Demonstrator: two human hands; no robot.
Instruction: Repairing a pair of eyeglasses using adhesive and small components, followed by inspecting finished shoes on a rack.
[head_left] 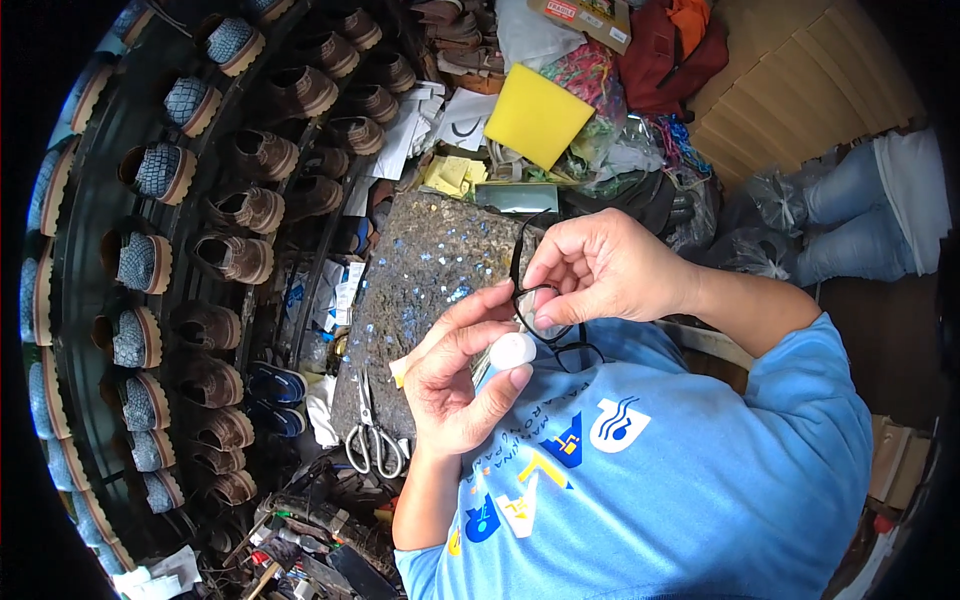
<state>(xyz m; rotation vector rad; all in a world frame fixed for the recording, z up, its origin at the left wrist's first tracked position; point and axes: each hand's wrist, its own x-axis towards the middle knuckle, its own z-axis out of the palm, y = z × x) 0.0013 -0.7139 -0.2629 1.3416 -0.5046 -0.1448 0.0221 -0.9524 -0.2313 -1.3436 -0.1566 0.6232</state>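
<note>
Black-framed eyeglasses (517, 258) are held up in front of my blue shirt. The thumb and fingers of my right hand (615, 272) pinch them around one lens; the other lens hangs lower, near the shirt. My left hand (447, 378) grips a small white bottle (513, 351) with its round white end facing up. The index fingertip of that hand reaches up to the frame and seems to touch it. The rest of the bottle is hidden behind the fingers.
Below my hands is a worn, paint-flecked block (420, 260) with scissors (366, 440) at its near left. Racks of brown shoes (235, 258) and grey-blue ones line the left. Beyond lie a yellow sheet (538, 115), a red bag (665, 60) and cardboard (800, 90).
</note>
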